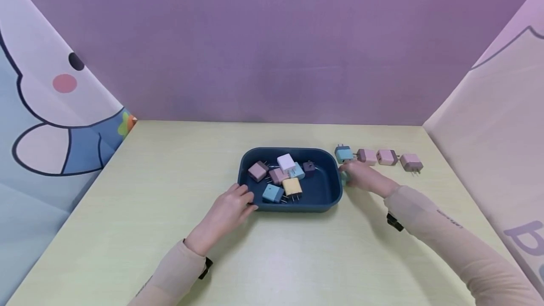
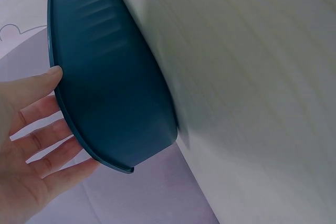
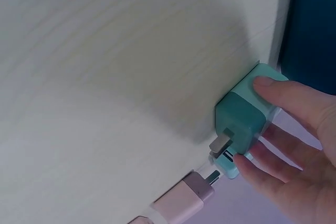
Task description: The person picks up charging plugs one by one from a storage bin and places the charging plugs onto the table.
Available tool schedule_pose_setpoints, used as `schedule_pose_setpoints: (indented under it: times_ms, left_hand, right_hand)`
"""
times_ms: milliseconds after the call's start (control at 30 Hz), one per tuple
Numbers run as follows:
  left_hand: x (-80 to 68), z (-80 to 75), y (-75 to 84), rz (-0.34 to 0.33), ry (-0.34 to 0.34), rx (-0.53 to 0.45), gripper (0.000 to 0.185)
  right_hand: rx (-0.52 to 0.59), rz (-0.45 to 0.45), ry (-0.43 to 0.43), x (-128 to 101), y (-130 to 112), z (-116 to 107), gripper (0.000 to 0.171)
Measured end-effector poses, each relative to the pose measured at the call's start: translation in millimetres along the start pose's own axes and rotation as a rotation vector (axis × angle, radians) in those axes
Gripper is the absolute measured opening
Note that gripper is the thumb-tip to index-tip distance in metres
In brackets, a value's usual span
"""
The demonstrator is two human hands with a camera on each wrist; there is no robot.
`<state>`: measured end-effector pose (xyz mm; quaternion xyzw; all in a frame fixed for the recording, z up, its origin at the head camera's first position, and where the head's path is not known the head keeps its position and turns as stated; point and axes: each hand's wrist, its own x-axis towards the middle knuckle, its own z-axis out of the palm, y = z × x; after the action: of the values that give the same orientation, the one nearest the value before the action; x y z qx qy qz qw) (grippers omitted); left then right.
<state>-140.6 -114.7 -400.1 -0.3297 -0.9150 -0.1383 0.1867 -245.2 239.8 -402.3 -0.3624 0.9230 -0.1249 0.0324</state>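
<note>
A dark blue plastic tray [image 1: 293,208] stands on the table, holding several chargers in pink, blue, white, yellow and dark purple. At its front left corner my left hand [image 1: 227,208] grips the rim, thumb on the outer side and fingers over the edge. Just outside the tray's right end, my right hand [image 1: 363,175] pinches a green plug charger [image 3: 247,100] between thumb and fingers. That charger is low at the table surface, its metal prongs pointing away from the tray in the right wrist view. In the head view the hand mostly hides it.
Beyond the right hand lies a row of chargers: a blue one [image 1: 344,154], a pink one [image 1: 367,156], another pink one [image 1: 386,157] and a third pink one [image 1: 411,162]. A purple wall [image 1: 272,60] closes the table's back, with printed cloth on both sides.
</note>
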Motion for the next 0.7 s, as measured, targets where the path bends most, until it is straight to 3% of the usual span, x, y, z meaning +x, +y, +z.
schedule_pose_setpoints:
  times_ms: [233,700]
  left_hand:
    - [-0.2,0.0,-0.5,0.003,-0.001,0.001,0.014]
    - [-0.4,-0.2,-0.3,0.002,0.001,0.002,0.014]
  right_hand:
    - [-0.062,0.07,-0.07,1.2,-9.1,-4.6,0.031]
    - [-0.002,0.176,-0.169,-1.1,-13.4,-24.4,0.041]
